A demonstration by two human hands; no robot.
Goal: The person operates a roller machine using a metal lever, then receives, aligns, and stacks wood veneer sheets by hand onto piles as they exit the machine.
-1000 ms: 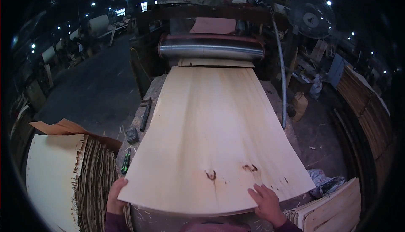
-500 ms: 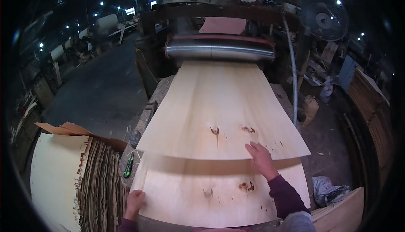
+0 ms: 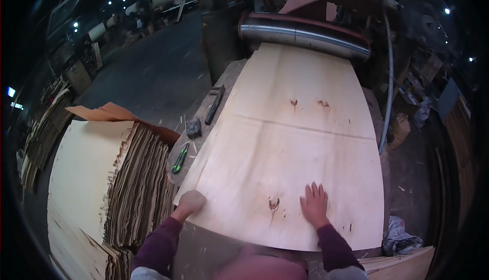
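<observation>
A pale wood veneer sheet (image 3: 326, 163) with dark knots lies in front of me. Its far edge meets or slightly overlaps the near edge of another veneer sheet (image 3: 305, 84), which reaches up to a shiny metal roller (image 3: 305, 33). At the near left corner of the closer sheet, my left hand (image 3: 191, 202) is closed on the edge, its fingertips partly hidden. My right hand (image 3: 314, 203) rests flat on the same sheet, right of a knot, fingers stretched out.
To the left stands a tall stack of veneer sheets (image 3: 137, 188). A green utility knife (image 3: 180, 159) and a dark block (image 3: 193, 128) lie on the ledge beside the sheets. A metal pipe (image 3: 390, 76) rises at right, near a plastic bag (image 3: 401, 236). More boards (image 3: 402, 264) lie at lower right.
The farther sheet has moved toward the roller. The closer sheet has come forward, its far edge now at the other's near edge. My right hand now lies on the closer sheet; the view has shifted.
</observation>
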